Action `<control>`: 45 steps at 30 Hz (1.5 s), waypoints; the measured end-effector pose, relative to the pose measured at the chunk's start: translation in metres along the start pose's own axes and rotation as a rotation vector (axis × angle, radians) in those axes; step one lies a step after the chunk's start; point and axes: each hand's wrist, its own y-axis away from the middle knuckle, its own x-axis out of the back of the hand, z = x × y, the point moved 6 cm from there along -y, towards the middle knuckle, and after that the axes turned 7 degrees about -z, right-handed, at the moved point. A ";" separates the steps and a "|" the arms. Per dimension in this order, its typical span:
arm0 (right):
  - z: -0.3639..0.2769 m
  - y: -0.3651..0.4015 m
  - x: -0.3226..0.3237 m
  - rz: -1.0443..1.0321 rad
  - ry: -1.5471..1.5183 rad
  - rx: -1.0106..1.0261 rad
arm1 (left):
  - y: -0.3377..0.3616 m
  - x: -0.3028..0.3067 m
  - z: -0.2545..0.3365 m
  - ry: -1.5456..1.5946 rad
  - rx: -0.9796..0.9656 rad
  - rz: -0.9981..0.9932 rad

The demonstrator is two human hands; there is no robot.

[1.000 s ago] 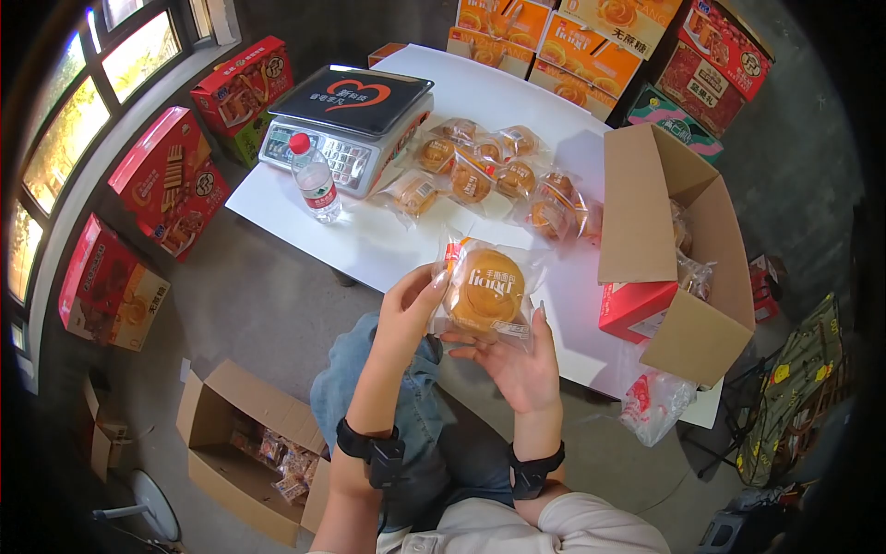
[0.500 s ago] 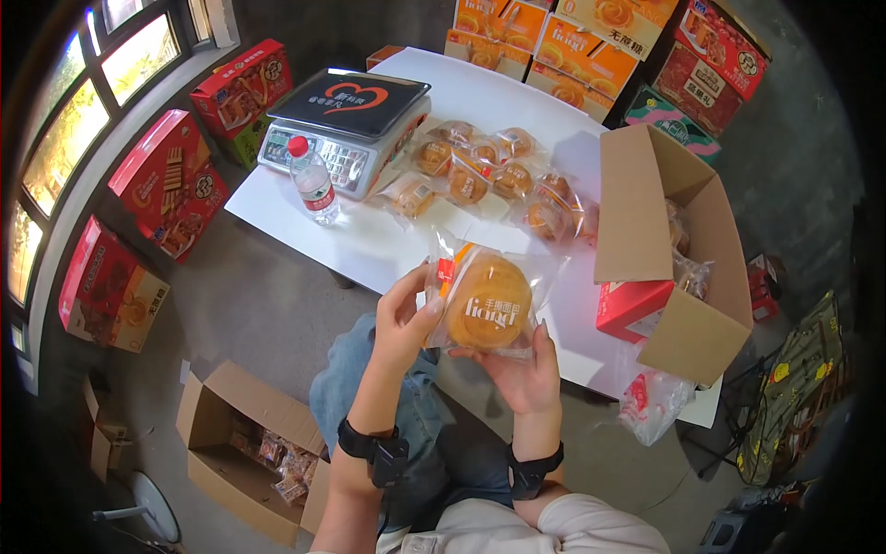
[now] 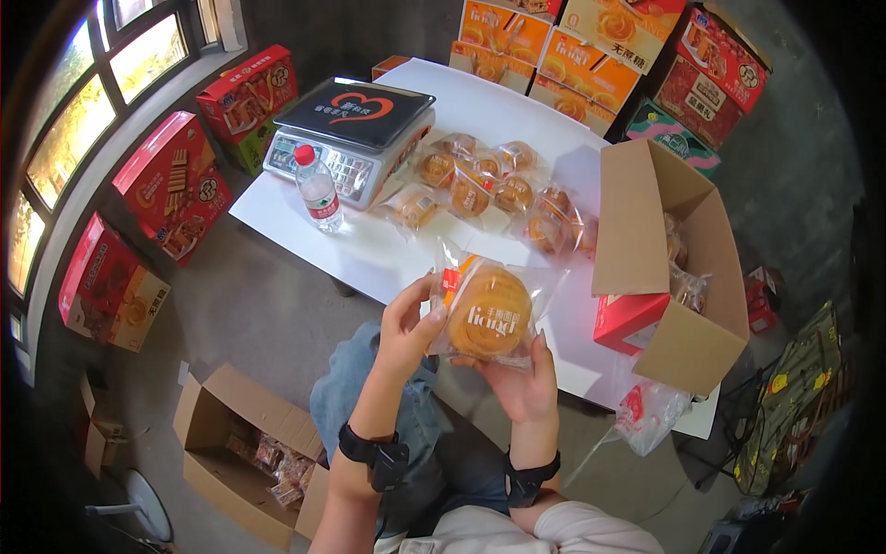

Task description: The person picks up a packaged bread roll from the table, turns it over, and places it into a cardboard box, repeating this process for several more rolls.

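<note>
A round golden bread in a clear plastic wrapper (image 3: 487,312) is held up in front of me, its printed side facing me. My left hand (image 3: 411,319) pinches the wrapper's left edge between thumb and fingers. From below and the right, my right hand (image 3: 519,377) grips the lower right part of the same package, some fingers hidden behind it. Beyond it, several similar wrapped breads (image 3: 469,191) lie in a loose group on the white table (image 3: 388,263).
A digital scale (image 3: 355,134) and a red-capped water bottle (image 3: 319,192) stand at the table's left. An open cardboard box (image 3: 637,217) with wrapped items is at the right, near a crumpled plastic bag (image 3: 651,411). Another open box (image 3: 235,471) sits on the floor.
The view has shifted slightly, so the table and hands appear a little lower. The bread package is tilted slightly differently, with both hands still on it.
</note>
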 end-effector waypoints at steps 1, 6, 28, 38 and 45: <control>-0.001 0.000 -0.001 -0.003 0.002 0.002 | 0.000 0.000 0.000 -0.006 -0.005 0.002; -0.001 0.002 0.001 -0.010 0.004 -0.002 | -0.001 -0.001 -0.001 0.007 -0.010 -0.016; -0.004 0.006 -0.003 0.023 -0.014 -0.006 | 0.000 -0.007 0.002 0.016 0.013 -0.030; -0.004 0.007 -0.004 0.020 -0.005 0.023 | 0.002 -0.006 0.002 0.025 0.009 -0.039; -0.003 0.006 -0.006 0.017 -0.002 0.009 | 0.002 -0.003 0.001 0.031 -0.010 -0.039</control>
